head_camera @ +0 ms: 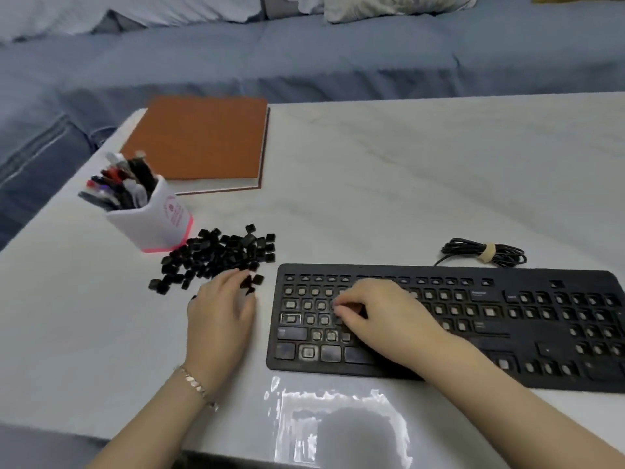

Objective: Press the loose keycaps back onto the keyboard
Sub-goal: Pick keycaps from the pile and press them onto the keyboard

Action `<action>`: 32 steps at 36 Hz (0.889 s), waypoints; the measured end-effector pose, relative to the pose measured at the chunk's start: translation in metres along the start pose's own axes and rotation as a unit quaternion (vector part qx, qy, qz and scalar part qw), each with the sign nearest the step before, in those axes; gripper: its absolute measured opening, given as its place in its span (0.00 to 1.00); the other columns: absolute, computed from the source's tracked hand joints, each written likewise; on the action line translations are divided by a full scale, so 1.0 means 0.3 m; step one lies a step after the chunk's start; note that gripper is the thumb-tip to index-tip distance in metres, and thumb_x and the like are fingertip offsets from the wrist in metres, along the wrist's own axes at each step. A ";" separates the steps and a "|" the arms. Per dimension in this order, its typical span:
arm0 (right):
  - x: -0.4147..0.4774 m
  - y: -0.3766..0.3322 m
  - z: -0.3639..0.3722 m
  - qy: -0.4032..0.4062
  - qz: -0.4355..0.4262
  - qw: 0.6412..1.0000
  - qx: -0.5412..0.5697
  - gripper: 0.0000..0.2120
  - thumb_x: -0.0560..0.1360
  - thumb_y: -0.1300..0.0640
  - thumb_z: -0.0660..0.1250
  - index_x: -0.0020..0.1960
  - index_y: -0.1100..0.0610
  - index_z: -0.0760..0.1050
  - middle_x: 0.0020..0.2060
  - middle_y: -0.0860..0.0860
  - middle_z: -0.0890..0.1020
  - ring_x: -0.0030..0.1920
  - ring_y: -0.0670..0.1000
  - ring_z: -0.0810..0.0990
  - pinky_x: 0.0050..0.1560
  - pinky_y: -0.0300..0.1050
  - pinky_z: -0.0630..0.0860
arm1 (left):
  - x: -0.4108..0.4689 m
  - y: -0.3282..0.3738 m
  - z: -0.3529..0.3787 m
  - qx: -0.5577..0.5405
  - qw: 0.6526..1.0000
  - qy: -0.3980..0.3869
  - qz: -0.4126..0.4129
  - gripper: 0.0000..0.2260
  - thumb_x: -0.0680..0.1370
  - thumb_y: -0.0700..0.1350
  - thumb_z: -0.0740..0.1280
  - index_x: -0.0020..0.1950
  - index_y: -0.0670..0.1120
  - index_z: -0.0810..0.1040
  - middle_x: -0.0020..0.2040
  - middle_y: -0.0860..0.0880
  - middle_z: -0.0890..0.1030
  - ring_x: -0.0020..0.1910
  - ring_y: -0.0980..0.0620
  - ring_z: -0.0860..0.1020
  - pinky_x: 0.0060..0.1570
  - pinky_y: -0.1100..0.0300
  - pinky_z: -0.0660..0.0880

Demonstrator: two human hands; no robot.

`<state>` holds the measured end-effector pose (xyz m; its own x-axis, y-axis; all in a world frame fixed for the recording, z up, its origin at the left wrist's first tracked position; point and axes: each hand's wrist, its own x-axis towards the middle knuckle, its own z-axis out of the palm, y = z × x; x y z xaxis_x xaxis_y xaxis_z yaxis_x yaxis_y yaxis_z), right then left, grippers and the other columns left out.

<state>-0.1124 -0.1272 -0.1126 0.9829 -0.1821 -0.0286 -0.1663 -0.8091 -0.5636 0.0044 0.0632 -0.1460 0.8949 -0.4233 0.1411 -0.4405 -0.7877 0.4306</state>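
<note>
A black keyboard (507,333) lies on the white table with most of its keycaps off, showing bare switch sockets; a few caps sit along its lower left rows. A pile of loose black keycaps (216,255) lies to its left. My left hand (221,313) rests palm down at the pile's near edge, fingertips touching a keycap (248,282). My right hand (382,316) is over the keyboard's left-middle rows, fingers curled down onto the sockets. Whatever is under its fingertips is hidden.
A white and pink pen cup (152,214) full of pens stands just behind the pile. An orange-brown notebook (199,143) lies at the back left. The keyboard's coiled cable (483,253) sits behind it. A blue sofa (304,55) runs beyond the table's far edge.
</note>
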 end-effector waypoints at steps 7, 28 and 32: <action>0.065 -0.077 0.043 -0.024 -0.005 1.000 0.001 0.11 0.76 0.52 0.60 0.53 0.49 0.79 0.48 0.44 0.81 0.49 0.46 0.77 0.48 0.41 0.72 | 0.060 -0.100 0.005 0.017 0.999 0.017 0.035 0.15 0.72 0.39 0.72 0.58 0.41 0.80 0.51 0.41 0.77 0.50 0.39 0.73 0.51 0.49 0.69; 0.021 -0.179 0.000 0.050 0.041 0.897 0.436 0.17 0.62 0.63 0.76 0.44 0.45 0.80 0.37 0.44 0.83 0.33 0.43 0.79 0.37 0.30 0.74 | -0.050 0.109 -0.135 -0.260 0.941 0.104 0.187 0.04 0.66 0.35 0.72 0.37 0.42 0.79 0.46 0.55 0.78 0.49 0.64 0.75 0.50 0.73 0.68; -0.009 -0.174 -0.021 0.073 0.003 0.914 0.398 0.17 0.62 0.64 0.76 0.45 0.45 0.80 0.37 0.43 0.82 0.33 0.43 0.80 0.36 0.30 0.74 | -0.066 0.148 -0.129 -0.303 0.932 0.077 0.181 0.06 0.65 0.34 0.71 0.36 0.44 0.79 0.44 0.54 0.78 0.46 0.62 0.76 0.47 0.73 0.71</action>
<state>-0.1070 -0.0879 -0.0779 0.9512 -0.3053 0.0451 -0.0030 -0.1554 -0.9878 -0.0301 0.0540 -0.0952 0.7152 -0.5070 0.4811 -0.6363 -0.1877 0.7482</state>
